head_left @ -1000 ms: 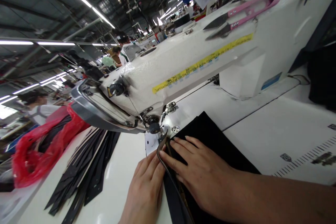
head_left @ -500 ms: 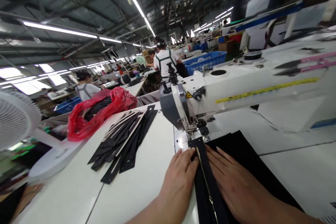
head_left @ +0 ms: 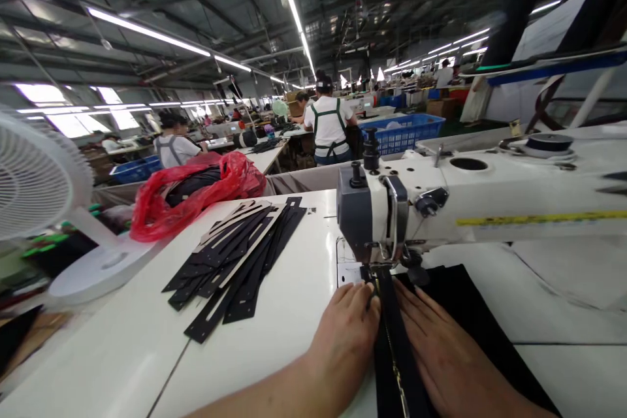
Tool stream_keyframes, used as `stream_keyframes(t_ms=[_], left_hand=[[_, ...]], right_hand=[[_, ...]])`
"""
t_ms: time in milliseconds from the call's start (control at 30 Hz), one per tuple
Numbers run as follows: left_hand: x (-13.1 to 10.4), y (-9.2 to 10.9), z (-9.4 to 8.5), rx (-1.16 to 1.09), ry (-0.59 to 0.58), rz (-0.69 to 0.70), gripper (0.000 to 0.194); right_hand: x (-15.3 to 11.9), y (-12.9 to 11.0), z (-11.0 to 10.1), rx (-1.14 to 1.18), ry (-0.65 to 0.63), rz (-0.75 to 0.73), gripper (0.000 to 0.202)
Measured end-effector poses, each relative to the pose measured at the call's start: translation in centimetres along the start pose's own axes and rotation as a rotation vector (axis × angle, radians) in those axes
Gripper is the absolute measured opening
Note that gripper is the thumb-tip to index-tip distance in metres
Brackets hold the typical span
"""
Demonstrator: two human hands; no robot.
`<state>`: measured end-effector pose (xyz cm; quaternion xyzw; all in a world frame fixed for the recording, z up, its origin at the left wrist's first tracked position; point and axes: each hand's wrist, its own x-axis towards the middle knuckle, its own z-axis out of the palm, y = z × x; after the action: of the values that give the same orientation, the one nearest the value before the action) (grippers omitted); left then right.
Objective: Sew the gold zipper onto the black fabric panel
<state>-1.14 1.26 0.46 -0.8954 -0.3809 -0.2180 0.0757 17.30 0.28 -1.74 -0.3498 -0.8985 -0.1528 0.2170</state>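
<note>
A black strip with a gold zipper (head_left: 392,353) runs up to the needle area of a white sewing machine (head_left: 441,196); its far end lies under the presser foot. My left hand (head_left: 345,333) is at the strip's left edge, fingers bent and pressed together on it. Flat along the right side, my right hand (head_left: 445,346) rests with its fingers stretched over the strip's edge and a larger black fabric piece (head_left: 470,300). The zipper's pull sits near the lower part of the strip.
Black strips with slots (head_left: 240,261) lie in a loose pile on the white table (head_left: 274,346). Behind them is a red plastic bag (head_left: 240,176). A white fan (head_left: 39,176) stands at left. People work beyond, near a blue crate (head_left: 401,134).
The strip's far end has moved forward under the presser foot, with both hands following it. The view has turned, so the machine appears further right.
</note>
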Motion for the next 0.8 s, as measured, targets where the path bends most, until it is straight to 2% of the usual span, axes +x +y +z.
stream_keyframes(t_ms=[133,500,667,800], left_hand=[[0.6,-0.2,-0.4,-0.065,-0.060,0.007,0.022],[0.1,-0.7,1.1,-0.021,0.133,0.091,0.032],[-0.1,-0.7,1.5,-0.010,0.069,0.079,0.028],[0.1,-0.3,1.4,-0.020,0.067,0.047,0.027]], right_hand=[[-0.1,0.3,0.4,-0.015,0.010,-0.009,0.061],[0.2,0.5,-0.4,-0.040,0.002,-0.058,0.064],[0.3,0.4,-0.5,-0.022,-0.044,-0.037,0.066],[0.4,0.4,-0.6,-0.003,-0.030,-0.046,0.066]])
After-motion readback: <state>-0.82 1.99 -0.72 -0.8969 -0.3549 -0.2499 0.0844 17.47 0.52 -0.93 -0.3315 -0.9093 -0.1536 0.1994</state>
